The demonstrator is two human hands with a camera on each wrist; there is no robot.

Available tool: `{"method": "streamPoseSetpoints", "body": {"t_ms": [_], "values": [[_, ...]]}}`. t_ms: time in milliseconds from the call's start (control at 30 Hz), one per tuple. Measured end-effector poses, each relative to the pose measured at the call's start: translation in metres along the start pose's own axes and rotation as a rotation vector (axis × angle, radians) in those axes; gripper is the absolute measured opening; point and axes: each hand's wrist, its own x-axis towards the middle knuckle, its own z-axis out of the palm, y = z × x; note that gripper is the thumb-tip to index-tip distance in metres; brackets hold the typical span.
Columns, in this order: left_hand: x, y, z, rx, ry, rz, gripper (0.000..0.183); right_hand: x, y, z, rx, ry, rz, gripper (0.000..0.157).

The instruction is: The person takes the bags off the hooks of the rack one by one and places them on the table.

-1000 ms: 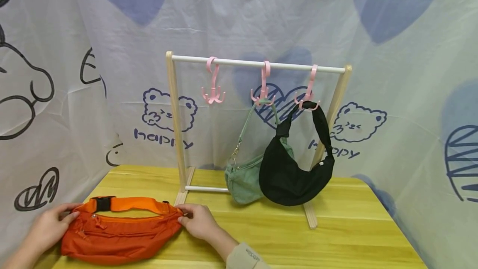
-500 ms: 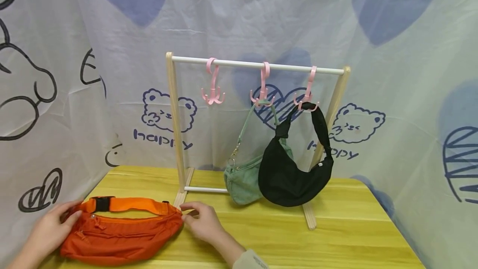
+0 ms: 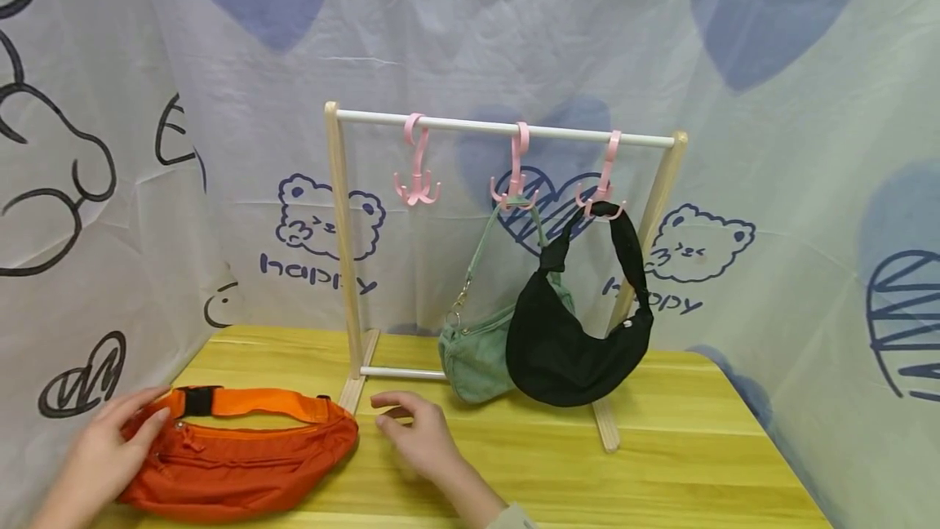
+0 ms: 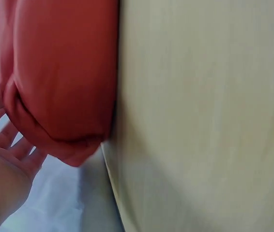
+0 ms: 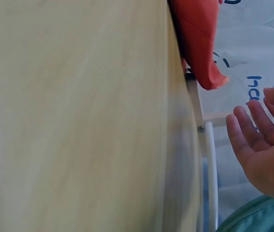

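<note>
An orange-red waist bag [image 3: 235,472] lies on the table at the front left, its orange strap [image 3: 264,402] and black buckle [image 3: 197,401] along the top. My left hand [image 3: 103,447] is at the bag's left end, thumb over its near side. In the left wrist view, loosely spread fingers of that hand [image 4: 6,179] lie against the red fabric [image 4: 64,72]. To the right of the bag, my right hand [image 3: 422,435] is raised with relaxed fingers and holds nothing. The right wrist view shows a gap between this hand [image 5: 267,150] and the bag's tip [image 5: 200,43].
Behind the hands stands a wood-and-white rack [image 3: 470,122] with three pink hooks. The left hook [image 3: 417,178] is bare. A green bag [image 3: 477,357] hangs from the middle hook, a black bag [image 3: 580,349] from the right one, overlapping the green bag.
My right hand has let go of the bag's right end and drawn away to the right. The left hand has shifted slightly right and its grip has loosened. The bag has barely moved.
</note>
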Motion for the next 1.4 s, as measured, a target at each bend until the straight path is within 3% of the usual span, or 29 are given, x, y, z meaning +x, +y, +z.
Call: {"method": "streamPoseSetpoints", "body": {"t_ms": [200, 433, 633, 933, 1233, 1400], "values": [[-0.011, 0.018, 0.002, -0.073, 0.049, 0.068, 0.043, -0.006, -0.008, -0.014, 0.03, 0.037, -0.014, 0.024], [-0.016, 0.042, 0.006, -0.146, 0.035, 0.028, 0.047, -0.011, -0.013, -0.029, 0.076, 0.086, -0.045, 0.024], [-0.017, 0.066, 0.017, -0.276, 0.113, 0.129, 0.039, -0.014, -0.015, -0.043, 0.068, 0.126, -0.043, 0.024], [-0.021, 0.098, 0.027, -0.258, -0.012, 0.088, 0.043, -0.024, -0.014, -0.067, 0.047, 0.189, -0.021, 0.025], [-0.02, 0.123, 0.042, -0.276, -0.069, 0.136, 0.042, -0.035, -0.012, -0.091, 0.087, 0.27, -0.062, 0.028], [-0.014, 0.14, 0.054, -0.307, -0.064, 0.192, 0.039, -0.038, -0.014, -0.105, 0.123, 0.34, -0.103, 0.029]]}}
